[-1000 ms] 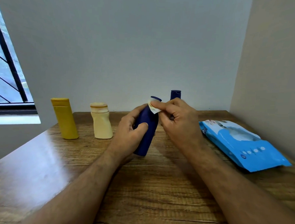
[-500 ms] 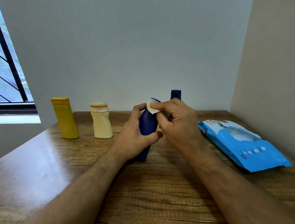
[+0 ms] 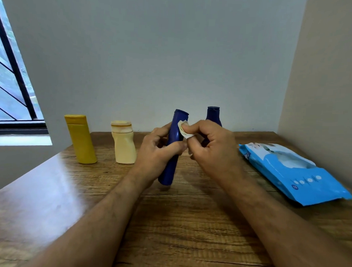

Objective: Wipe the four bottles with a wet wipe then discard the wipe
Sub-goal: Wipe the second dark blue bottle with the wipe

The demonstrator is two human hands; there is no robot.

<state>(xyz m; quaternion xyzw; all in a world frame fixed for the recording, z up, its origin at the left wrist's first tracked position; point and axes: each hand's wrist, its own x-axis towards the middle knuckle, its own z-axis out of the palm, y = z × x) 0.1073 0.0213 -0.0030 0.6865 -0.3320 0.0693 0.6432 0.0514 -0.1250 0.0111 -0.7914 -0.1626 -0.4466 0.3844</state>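
A plain room in a home, it seems: a wooden worktop (image 3: 187, 224) pushed into a bare painted corner, a barred window (image 3: 9, 89) at upper left.

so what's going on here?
A person is wiping bottles at a wooden table. The left hand grips a dark blue bottle, tilted, while the right hand pinches a folded wet wipe against its upper part. A yellow bottle, a cream bottle and a second blue bottle stand behind; the wipes pack lies to the right.

Mustard-yellow bottle (image 3: 81, 139), cream bottle (image 3: 124, 143), two navy bottles (image 3: 173, 149), white-dotted blue wipe pack (image 3: 294, 175), wood-grain table (image 3: 187, 224).
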